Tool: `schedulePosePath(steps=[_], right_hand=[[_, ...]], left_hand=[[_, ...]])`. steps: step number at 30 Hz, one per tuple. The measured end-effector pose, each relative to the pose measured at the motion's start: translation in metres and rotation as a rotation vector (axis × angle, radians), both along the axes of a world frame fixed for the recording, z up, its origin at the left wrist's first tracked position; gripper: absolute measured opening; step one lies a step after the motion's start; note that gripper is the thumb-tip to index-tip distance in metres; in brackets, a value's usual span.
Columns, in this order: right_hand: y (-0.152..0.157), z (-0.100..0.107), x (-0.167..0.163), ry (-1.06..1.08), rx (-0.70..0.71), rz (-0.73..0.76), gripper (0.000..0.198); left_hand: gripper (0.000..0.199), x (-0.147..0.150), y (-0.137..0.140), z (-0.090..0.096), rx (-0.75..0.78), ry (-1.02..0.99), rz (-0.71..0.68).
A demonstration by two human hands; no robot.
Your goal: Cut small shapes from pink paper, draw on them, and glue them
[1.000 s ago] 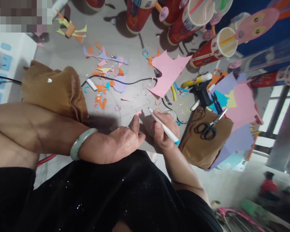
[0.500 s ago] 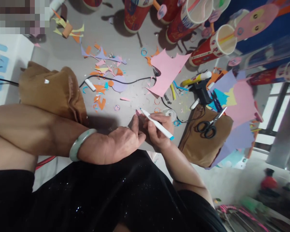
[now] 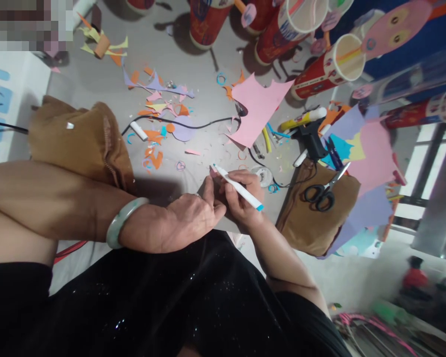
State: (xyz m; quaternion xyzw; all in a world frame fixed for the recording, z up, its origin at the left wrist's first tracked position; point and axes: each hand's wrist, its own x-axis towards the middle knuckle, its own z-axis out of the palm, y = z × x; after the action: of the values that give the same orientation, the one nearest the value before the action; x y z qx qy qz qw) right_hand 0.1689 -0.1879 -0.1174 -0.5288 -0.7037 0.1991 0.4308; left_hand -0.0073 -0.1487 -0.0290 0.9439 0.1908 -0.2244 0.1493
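My right hand (image 3: 244,196) is closed around a white marker (image 3: 240,189) with a blue end. The marker's tip points up and left, and it meets or hovers just over a small pink paper piece (image 3: 213,171); I cannot tell which. Beside it, my left hand (image 3: 193,215) is mostly curled, its index finger stretched to pin that pink piece against the grey table (image 3: 204,99). Most of the piece is hidden by the fingertip. A pale green bangle (image 3: 124,221) circles my left wrist.
Paper scraps (image 3: 156,136) and a black cord (image 3: 208,124) lie beyond my hands. A large pink sheet (image 3: 258,106) and red paper cups (image 3: 210,25) stand farther back. Scissors (image 3: 325,193) rest on a brown pouch (image 3: 312,223) at right; a brown cloth bundle (image 3: 78,139) sits left.
My right hand and the marker have shifted slightly up and left over the pink piece. My left hand stays nearly still.
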Motion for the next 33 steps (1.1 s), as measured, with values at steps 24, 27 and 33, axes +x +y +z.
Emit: schedulePosePath(steps=[24, 27, 33], right_hand=[[-0.003, 0.006, -0.006, -0.137, 0.083, -0.102, 0.013], [-0.003, 0.005, -0.005, -0.149, 0.087, -0.095, 0.010], [-0.005, 0.004, -0.004, -0.150, 0.047, -0.086, 0.008]], left_hand=[[0.062, 0.002, 0.001, 0.004, -0.005, 0.017, -0.013], [0.060, 0.001, -0.002, -0.001, 0.006, -0.001, 0.018], [0.059, -0.001, -0.005, -0.004, 0.092, -0.078, 0.017]])
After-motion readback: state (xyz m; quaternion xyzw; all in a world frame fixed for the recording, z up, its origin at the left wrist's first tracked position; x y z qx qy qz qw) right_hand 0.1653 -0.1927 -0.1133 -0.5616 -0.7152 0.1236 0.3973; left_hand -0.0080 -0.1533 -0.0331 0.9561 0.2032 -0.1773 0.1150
